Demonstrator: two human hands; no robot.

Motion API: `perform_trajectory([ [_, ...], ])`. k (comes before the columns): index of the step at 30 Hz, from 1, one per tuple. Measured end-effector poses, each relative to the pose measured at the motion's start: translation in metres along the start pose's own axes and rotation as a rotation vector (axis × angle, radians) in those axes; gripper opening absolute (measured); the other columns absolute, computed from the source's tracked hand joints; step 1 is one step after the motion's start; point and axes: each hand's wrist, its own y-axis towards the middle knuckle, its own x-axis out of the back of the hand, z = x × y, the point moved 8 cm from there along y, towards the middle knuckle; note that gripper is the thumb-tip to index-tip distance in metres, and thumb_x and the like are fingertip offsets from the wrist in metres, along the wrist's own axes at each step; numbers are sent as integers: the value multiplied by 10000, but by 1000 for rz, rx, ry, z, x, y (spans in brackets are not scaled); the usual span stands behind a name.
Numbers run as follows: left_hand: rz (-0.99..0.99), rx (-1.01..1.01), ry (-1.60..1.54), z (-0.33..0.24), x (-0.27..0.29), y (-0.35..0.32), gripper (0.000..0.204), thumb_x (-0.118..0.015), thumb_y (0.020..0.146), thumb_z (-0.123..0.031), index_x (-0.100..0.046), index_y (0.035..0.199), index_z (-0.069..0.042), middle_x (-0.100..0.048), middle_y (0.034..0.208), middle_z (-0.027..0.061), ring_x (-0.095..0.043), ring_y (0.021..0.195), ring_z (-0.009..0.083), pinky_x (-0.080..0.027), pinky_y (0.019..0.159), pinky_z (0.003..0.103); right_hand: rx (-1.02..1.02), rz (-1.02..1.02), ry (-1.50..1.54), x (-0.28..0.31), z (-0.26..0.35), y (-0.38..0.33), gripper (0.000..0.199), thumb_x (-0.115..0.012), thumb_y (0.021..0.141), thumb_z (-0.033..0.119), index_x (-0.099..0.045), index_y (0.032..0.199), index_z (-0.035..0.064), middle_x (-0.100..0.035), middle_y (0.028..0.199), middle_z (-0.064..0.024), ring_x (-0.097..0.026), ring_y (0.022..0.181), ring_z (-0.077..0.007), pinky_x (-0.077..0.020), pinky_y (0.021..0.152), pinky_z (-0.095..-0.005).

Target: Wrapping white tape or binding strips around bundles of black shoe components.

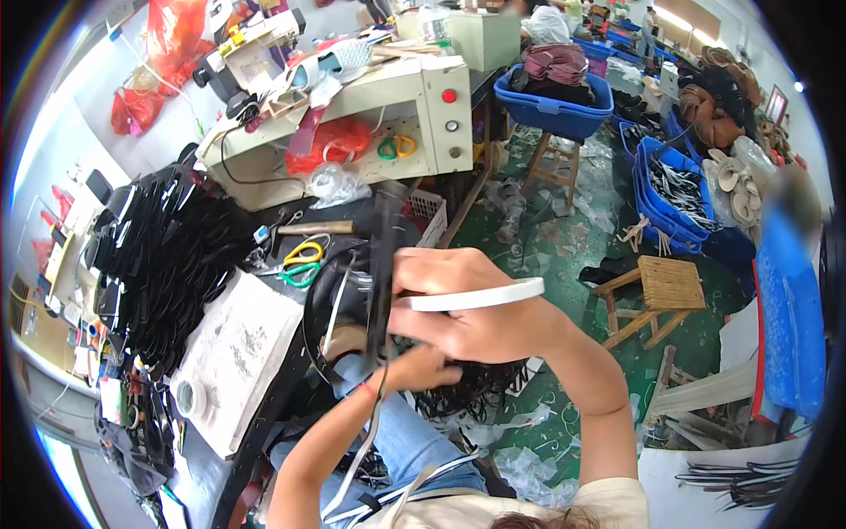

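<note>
Black and blurred, a long strap (381, 264) stands nearly upright over the edge of the dark worktable (339, 214), with the right hand (471, 304) at its side, fingers bent and clamped on it. Across that hand runs a curved white band (476, 296). Lower down, the left hand (421, 368) sits near the strap's bottom end; whether its fingers grip anything, I cannot tell. Yellow-handled scissors (304, 253) and green-handled scissors (300, 275) lie left of the strap, near a heap of glossy black strips (167, 256).
</note>
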Motion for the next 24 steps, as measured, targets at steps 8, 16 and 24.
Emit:
perform_trajectory([
  [8, 64, 741, -1696, 23, -40, -238, 515, -420, 972, -409, -455, 1307, -19, -634, 808, 87, -602, 697, 127, -480, 624, 231, -1040, -75, 40, 27, -160, -156, 178, -605, 869, 190, -561, 836, 21, -559, 788, -31, -584, 685, -119, -476, 620, -282],
  [16, -398, 1045, -603, 12, 22, -392, 228, -522, 930, -143, -638, 865, 43, -631, 653, 69, -601, 588, 105, -475, 549, 239, -851, 258, -176, -117, -183, -176, 152, -627, 779, 226, -625, 799, 75, -584, 963, -173, -544, 946, -338, -442, 831, -415],
  [24, -346, 1235, 259, 26, -31, -436, 229, -641, 796, -126, -645, 998, -20, -639, 1054, 148, -601, 929, 343, -480, 793, 401, -858, 529, 26, -259, -170, -195, 143, -640, 782, 183, -602, 779, 46, -586, 745, -89, -576, 701, -238, -463, 654, -345],
])
